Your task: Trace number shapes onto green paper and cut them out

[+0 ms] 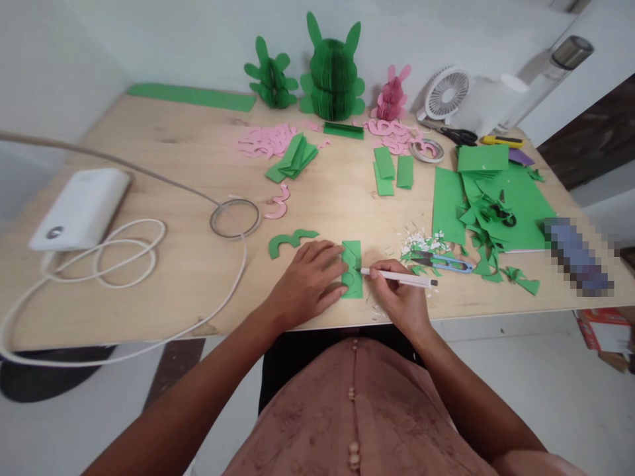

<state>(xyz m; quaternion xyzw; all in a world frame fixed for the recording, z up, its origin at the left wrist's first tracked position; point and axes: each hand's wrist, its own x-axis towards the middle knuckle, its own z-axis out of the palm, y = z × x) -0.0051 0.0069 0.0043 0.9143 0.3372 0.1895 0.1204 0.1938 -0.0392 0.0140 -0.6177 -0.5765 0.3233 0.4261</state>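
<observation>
My left hand (310,277) lies flat with its fingers spread on a small folded green paper piece (353,271) near the table's front edge, pinning it down. My right hand (397,291) is closed round a white pen (401,279), and the pen's tip touches the right side of the green piece. A curved outline shows on the paper. A green "3"-shaped cut-out (290,242) lies just left of my left hand.
Blue-handled snips (441,263) and green scraps lie right of the pen. Green sheets (489,198), folded green stacks (292,158), pink cut-outs (265,140), tape rolls (235,218), a white box (82,206) with cable, paper rabbits (333,73), a fan (446,92) and scissors (459,135) crowd the wooden table (163,291).
</observation>
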